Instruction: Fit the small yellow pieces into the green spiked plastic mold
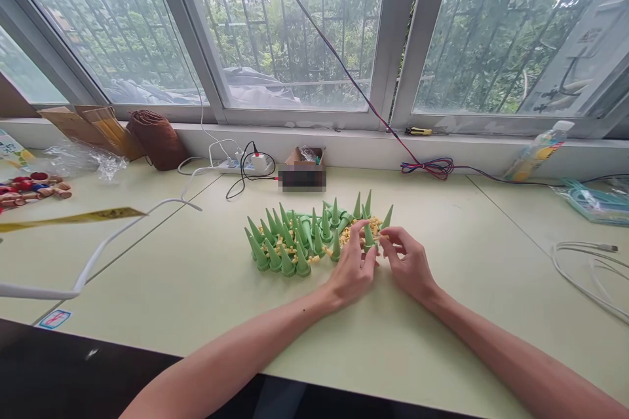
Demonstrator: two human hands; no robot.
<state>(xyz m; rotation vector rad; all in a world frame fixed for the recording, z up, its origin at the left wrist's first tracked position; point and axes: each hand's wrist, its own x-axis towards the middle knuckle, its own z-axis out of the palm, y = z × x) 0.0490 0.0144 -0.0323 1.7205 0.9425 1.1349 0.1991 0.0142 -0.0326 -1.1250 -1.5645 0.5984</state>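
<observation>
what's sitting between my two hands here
A green cone, held in the left hand fingers, with the right hand fingertips close beside it. The head view shows it.

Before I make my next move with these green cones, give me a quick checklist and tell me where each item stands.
1. Left hand has a grip on a green cone: ok, its fingers are closed around the cone.
2. Right hand is pinching one of the yellow pieces: cannot tell, since its fingertips meet at the cone and the detail is too small.
3. Cone pile is close by: ok, it sits on the table just left of the hands.
4. Yellow pieces are close by: ok, they are scattered among the cones.
5. White cable is away from the hands: ok, it lies far to the left.
</observation>
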